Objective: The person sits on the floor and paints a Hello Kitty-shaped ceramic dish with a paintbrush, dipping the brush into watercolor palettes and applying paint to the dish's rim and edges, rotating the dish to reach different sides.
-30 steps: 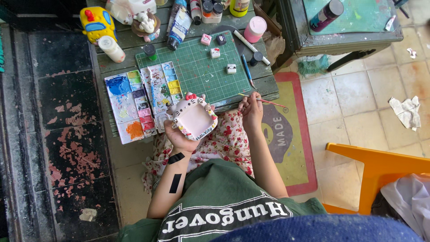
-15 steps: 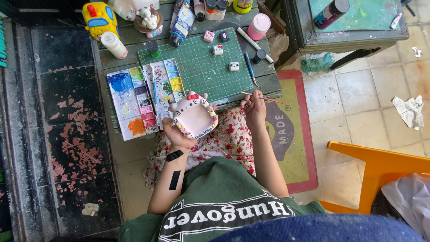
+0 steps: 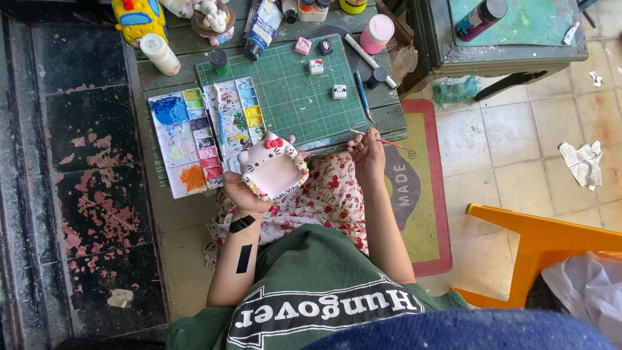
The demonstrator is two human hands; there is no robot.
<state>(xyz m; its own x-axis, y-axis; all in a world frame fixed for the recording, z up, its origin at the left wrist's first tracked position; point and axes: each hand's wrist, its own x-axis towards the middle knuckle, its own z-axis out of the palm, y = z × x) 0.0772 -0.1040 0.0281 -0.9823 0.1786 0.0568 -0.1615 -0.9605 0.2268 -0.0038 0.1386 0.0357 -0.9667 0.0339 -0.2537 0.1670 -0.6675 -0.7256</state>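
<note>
My left hand [image 3: 241, 196] holds a white and pink cat-shaped ceramic tray [image 3: 272, 170] with a red bow, tilted above my flowered lap at the table's front edge. My right hand [image 3: 367, 150] pinches a thin paintbrush [image 3: 389, 140], which points right over the table's corner, a little apart from the tray. A paint palette [image 3: 193, 139] with blue, orange, yellow and pink patches lies just left of the tray. Behind it lies a green cutting mat [image 3: 291, 94] with small painted pieces [image 3: 315, 66] on it.
The wooden table [image 3: 389, 116] also carries a white bottle [image 3: 161, 54], paint tubes, a pink jar [image 3: 376, 32] and figurines. A second green table [image 3: 512, 39] stands at the right. An orange chair [image 3: 538, 246], a rug [image 3: 424, 214] and crumpled paper [image 3: 583, 162] are on the tiled floor.
The view has shifted so the table sits higher in the frame. Both hands keep their hold, and the tray and brush have hardly moved.
</note>
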